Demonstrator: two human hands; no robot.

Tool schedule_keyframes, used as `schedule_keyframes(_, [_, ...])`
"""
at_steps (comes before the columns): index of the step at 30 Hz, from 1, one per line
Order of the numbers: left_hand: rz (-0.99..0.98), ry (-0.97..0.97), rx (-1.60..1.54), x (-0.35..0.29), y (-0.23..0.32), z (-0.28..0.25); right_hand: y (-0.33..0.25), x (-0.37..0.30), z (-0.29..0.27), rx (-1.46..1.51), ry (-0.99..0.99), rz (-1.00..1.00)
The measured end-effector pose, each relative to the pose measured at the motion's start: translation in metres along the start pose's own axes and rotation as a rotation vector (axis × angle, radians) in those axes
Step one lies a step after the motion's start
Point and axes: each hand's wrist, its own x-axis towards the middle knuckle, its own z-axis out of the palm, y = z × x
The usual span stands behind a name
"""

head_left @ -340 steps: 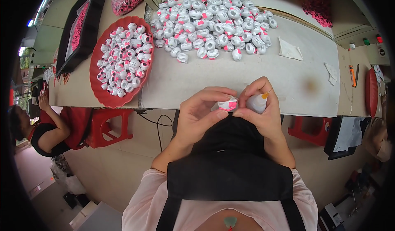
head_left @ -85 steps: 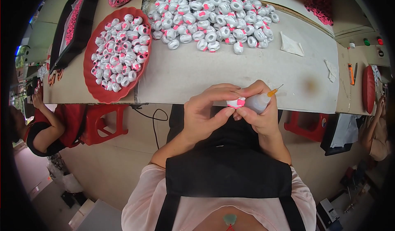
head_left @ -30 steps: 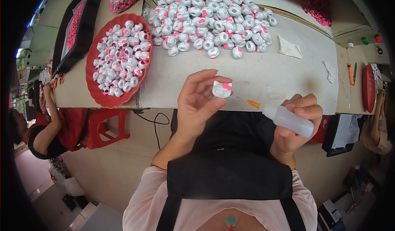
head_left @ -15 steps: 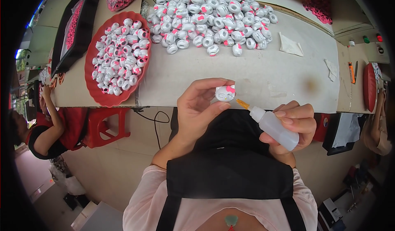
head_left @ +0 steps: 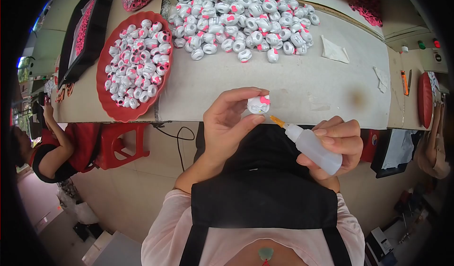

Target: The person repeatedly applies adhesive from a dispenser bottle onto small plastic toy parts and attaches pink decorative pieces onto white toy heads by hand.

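Observation:
Between the thumb and fingers of my left hand point(head_left: 226, 119) is a small white toy head point(head_left: 258, 106) with a pink bow, its front turned toward me. My right hand point(head_left: 341, 143) is wrapped round a translucent squeeze bottle point(head_left: 317, 148). The bottle's amber needle tip point(head_left: 277, 121) points up and left, close to the toy head's lower right side. Whether the tip touches it I cannot tell. Both hands are just over the table's near edge.
Many similar white heads lie in a heap point(head_left: 236, 22) on the table point(head_left: 283, 86); more fill a red scalloped tray point(head_left: 105, 81) at left. A white cloth point(head_left: 335, 49) and an orange knife point(head_left: 404, 82) lie right. A black tray point(head_left: 71, 57) stands far left. Co-workers sit on both sides.
The bottle's tip has shifted very slightly left. My left hand keeps its grip on the toy head, almost unmoved. At left, a co-worker's arm has moved.

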Motion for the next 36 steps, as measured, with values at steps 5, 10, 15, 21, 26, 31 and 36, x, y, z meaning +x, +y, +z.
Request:
schedule_keyframes(5, [0.011,-0.023,0.017,0.001,-0.001,0.000,0.001,-0.001,0.001,-0.017,0.003,-0.010])
schedule_keyframes(10, [0.109,-0.043,0.212,0.001,0.000,-0.001,0.001,-0.001,0.005,-0.031,0.001,-0.014])
schedule_keyframes(15, [0.192,-0.035,0.386,0.003,0.001,-0.002,-0.001,-0.001,0.001,-0.043,-0.052,0.009])
schedule_keyframes(21, [0.193,-0.032,0.465,0.005,0.003,-0.002,0.003,0.001,-0.002,-0.071,-0.012,0.012])
schedule_keyframes(26, [0.051,0.079,0.230,0.004,0.007,-0.013,0.024,0.015,-0.022,0.096,0.064,0.120])
schedule_keyframes(31, [0.030,0.134,0.129,0.010,0.010,-0.022,0.080,0.093,-0.038,0.031,-0.093,0.434])
schedule_keyframes(36, [0.018,0.094,0.122,0.011,0.011,-0.012,0.175,0.175,-0.041,-0.677,-0.126,0.205])
